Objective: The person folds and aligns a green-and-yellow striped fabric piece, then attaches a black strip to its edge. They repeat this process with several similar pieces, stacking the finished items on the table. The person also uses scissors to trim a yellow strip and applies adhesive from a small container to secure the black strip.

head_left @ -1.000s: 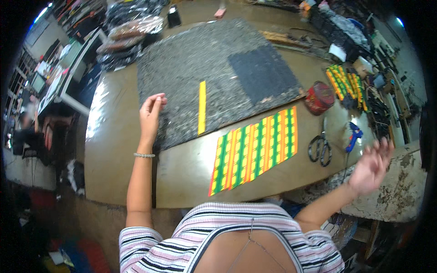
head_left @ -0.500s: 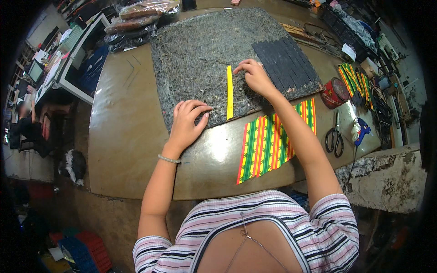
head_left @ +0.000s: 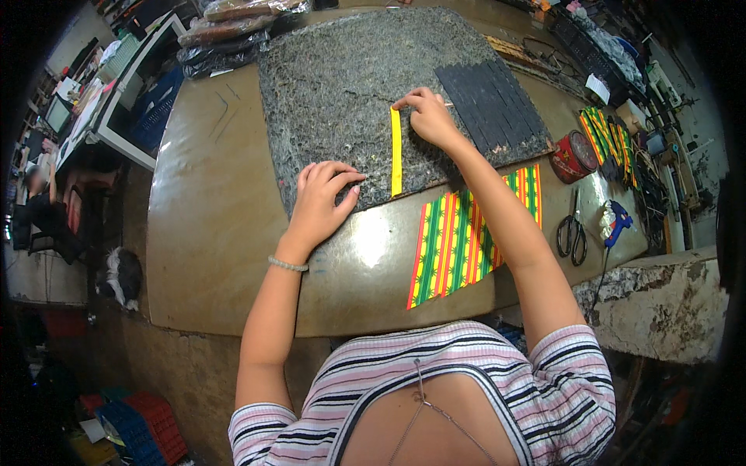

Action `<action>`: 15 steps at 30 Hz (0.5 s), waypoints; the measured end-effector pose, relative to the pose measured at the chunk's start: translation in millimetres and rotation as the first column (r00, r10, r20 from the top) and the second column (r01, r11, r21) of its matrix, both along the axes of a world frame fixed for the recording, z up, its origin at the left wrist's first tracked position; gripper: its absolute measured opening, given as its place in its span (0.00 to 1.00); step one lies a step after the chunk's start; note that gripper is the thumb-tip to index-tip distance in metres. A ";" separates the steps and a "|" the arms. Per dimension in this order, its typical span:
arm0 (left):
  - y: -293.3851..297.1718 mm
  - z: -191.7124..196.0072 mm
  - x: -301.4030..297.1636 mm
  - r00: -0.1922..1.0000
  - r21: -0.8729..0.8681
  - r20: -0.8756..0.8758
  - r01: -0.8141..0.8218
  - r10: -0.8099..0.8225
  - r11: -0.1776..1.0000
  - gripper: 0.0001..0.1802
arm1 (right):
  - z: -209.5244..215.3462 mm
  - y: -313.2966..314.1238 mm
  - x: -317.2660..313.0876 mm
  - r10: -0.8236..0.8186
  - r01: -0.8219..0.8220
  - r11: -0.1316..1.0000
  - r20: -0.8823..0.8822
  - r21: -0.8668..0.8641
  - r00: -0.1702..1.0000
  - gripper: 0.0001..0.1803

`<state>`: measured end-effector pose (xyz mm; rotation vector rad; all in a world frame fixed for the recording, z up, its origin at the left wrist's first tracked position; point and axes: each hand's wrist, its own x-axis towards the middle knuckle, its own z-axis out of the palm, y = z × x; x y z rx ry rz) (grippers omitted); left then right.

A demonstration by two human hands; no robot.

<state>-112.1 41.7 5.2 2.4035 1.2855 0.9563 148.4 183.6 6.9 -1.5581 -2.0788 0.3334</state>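
Note:
A narrow yellow strip [head_left: 396, 159] lies lengthwise on a rough grey-black board [head_left: 334, 85]. At its far end my right hand [head_left: 430, 116] has its fingers closed, the fingertips on the strip's tip. A thin pale piece sticks out beyond that hand's right side; its kind is unclear. My left hand [head_left: 322, 198] rests on the board's near left edge, fingers loosely bent and apart, holding nothing. Under my right forearm lies a slanted sheet of red, yellow and green leaf-patterned strips [head_left: 454, 252]. Dark strips [head_left: 493, 109] lie side by side on the board's right part.
Right of the board stand a red tin [head_left: 573, 158], scissors [head_left: 572, 233] and a blue glue gun [head_left: 616, 224]. More patterned strips [head_left: 608, 144] lie beyond. Plastic-wrapped bundles [head_left: 225, 39] sit at the far left. A seated person [head_left: 48, 210] is farther left.
My right fingers have moved left onto the yellow strip's far tip from just beside it. My left hand stays in place. The whole view has shifted slightly.

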 end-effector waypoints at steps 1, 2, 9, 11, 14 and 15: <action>0.1 -0.2 0.0 1.000 0.000 0.003 0.000 0.000 1.000 0.10 | -0.5 -1.2 -0.5 -0.002 0.002 1.000 0.015 0.011 1.000 0.24; 0.1 -0.6 -0.1 1.000 0.002 0.004 0.000 0.000 1.000 0.10 | -0.9 -3.1 -1.3 0.005 -0.006 0.999 0.025 0.031 1.000 0.24; 0.4 -2.5 -1.6 1.000 0.000 0.004 0.002 -0.002 1.000 0.10 | -1.2 -36.8 -10.1 -0.025 -0.004 0.981 0.149 0.195 0.989 0.23; 0.3 -3.3 -1.7 1.000 -0.004 0.014 0.000 0.000 1.000 0.11 | -1.8 -47.4 -12.2 -0.031 -0.008 0.977 0.179 0.215 0.983 0.23; -0.2 -3.9 -1.9 1.000 -0.009 0.027 0.002 -0.002 1.000 0.11 | -2.0 -62.0 -14.0 -0.010 -0.030 0.970 0.162 0.242 0.987 0.23; -0.3 -4.3 -2.0 1.000 -0.002 0.027 0.001 -0.001 1.000 0.10 | -2.3 -67.0 -14.3 -0.003 -0.030 0.972 0.140 0.235 0.990 0.23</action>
